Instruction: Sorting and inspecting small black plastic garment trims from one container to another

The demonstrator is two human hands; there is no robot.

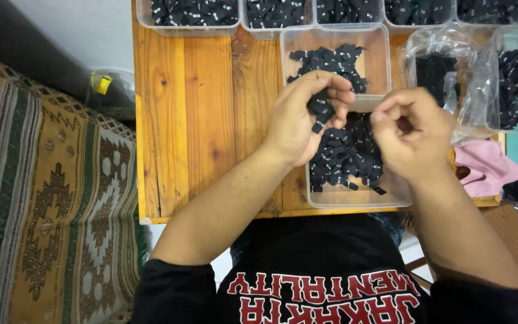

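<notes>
Sorting small black fabric labels over clear tubs
Our left hand [300,120] pinches a clump of black labels [320,111] at frame centre; our right hand [412,135], just right of it, curls closed, contents unseen.

The person wears a black short-sleeved T-shirt [325,282] with red block lettering outlined in white across the chest. Relative to that lettering, one sleeve hem [166,270] ends above and to its left, the other above and to its right. Both forearms are bare. No rings, watch or bracelets show.
</notes>
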